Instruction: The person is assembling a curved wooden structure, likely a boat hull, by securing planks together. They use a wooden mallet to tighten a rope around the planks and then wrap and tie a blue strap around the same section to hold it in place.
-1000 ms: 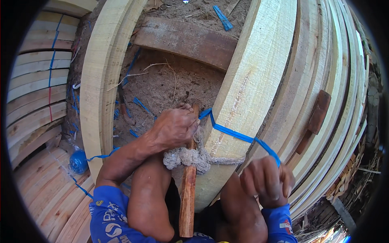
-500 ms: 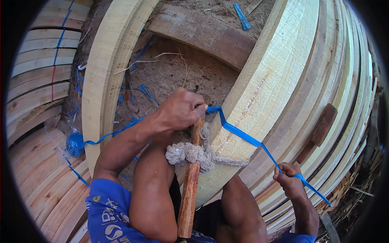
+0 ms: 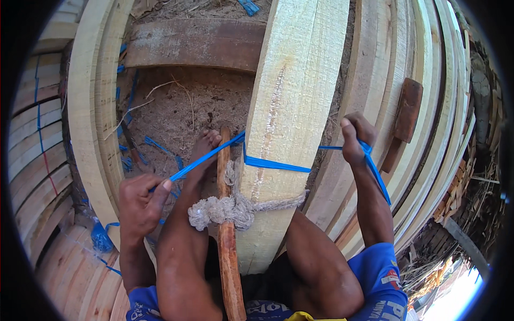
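A blue plastic strap [image 3: 278,164] runs across the top of a pale timber bundle [image 3: 297,80] and stretches out to both sides. My left hand [image 3: 140,202], left of the bundle, is closed on one length of it. On the other side my right hand [image 3: 357,138] grips the other length, its tail hanging down along my forearm. Just nearer than the strap, a thick greyish rope [image 3: 222,210] is wound round the bundle and knotted about a wooden stick [image 3: 227,251]. The stick stands along the bundle's left side, between my knees. The bundle's underside is hidden.
A brown wooden block [image 3: 198,45] lies crosswise at the far left of the bundle. Stacked boards [image 3: 37,171] fill the left side, and long planks [image 3: 369,69] the right, with a wooden mallet [image 3: 406,115] on them. A blue strap roll [image 3: 101,238] sits at lower left.
My left hand has moved left and nearer, drawing the strap out from the bundle. My right hand has risen farther away, beside the bundle. The view has shifted to the right.
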`<state>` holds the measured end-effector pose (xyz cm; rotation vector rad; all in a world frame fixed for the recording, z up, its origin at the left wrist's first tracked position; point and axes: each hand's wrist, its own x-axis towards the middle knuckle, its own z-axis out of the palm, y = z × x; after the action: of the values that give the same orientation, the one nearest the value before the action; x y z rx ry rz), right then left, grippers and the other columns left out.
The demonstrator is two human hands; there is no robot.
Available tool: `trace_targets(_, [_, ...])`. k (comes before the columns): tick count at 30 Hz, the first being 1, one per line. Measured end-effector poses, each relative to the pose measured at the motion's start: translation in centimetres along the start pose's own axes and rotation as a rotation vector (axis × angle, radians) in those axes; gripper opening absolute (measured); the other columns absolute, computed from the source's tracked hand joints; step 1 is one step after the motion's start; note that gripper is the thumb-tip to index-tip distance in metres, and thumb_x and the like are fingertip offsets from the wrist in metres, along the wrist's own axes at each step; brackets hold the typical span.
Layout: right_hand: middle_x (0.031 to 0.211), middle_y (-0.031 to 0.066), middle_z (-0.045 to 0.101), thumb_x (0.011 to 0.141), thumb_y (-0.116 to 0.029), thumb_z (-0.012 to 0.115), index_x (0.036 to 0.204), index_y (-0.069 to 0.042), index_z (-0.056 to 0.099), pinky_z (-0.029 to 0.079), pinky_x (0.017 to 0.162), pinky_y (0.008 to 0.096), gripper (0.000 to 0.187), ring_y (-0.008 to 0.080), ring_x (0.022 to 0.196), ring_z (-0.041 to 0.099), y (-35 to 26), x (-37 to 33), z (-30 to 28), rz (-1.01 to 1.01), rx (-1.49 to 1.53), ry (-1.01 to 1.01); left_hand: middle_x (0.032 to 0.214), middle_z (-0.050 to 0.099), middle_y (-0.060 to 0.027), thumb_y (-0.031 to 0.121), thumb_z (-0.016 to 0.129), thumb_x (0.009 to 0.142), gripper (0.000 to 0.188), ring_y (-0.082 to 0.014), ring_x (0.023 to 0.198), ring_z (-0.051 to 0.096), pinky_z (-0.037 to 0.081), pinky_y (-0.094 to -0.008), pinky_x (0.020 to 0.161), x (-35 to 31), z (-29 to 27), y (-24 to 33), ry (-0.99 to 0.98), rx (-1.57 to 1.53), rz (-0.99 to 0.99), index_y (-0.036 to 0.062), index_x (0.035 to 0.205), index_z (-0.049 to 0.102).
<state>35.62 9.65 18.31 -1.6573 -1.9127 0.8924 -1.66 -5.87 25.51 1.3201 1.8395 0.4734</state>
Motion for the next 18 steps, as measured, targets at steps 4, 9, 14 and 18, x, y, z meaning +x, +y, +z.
trace_targets(4, [0.073,0.0097,0.063,0.079,-0.019,0.057,0.087,0.003,0.064,0.046,0.066,0.0347,0.024,0.0187,0.069,0.059,1.4,-2.5,1.8,0.246,-0.158,-0.765,0.054,0.049,-0.0050,0.016,0.066,0.078,0.024,-0.0113,0.050,0.044,0.030,-0.0274,0.047,-3.1,-5.2,1.7,0.119,-0.076,-0.132,-0.0038,0.065,0.059])
trace_targets(9, [0.068,-0.0025,0.054,0.077,-0.013,0.059,0.079,0.000,0.059,0.040,0.058,0.0276,0.013,0.0087,0.061,0.047,-4.0,-4.2,-3.3,0.676,0.197,-0.809,0.054,0.053,-0.0097,0.013,0.064,0.079,0.021,-0.0183,0.047,0.051,0.035,-0.0308,0.047,3.1,-0.6,2.7,-0.030,-0.082,0.177,-0.0032,0.067,0.061])
trace_targets(14, [0.059,-0.0010,0.046,0.066,-0.004,0.060,0.067,-0.003,0.051,0.032,0.047,0.0217,0.009,0.0048,0.050,0.039,-12.3,-8.9,-15.8,0.812,0.226,-0.716,0.067,0.058,-0.0248,0.014,0.062,0.078,0.017,-0.0386,0.063,0.060,0.046,-0.0423,0.056,9.6,10.0,-1.1,-0.290,0.046,0.236,-0.0030,0.078,0.064])
trace_targets(18, [0.055,0.0000,0.045,0.068,-0.014,0.067,0.063,-0.004,0.050,0.030,0.044,0.0248,0.020,0.0081,0.047,0.038,-7.9,-13.0,-7.9,0.657,1.655,-0.904,0.070,0.059,-0.0247,0.012,0.060,0.079,0.016,-0.0406,0.067,0.060,0.047,-0.0468,0.062,9.3,10.3,0.3,-0.251,0.149,0.334,-0.0030,0.078,0.064])
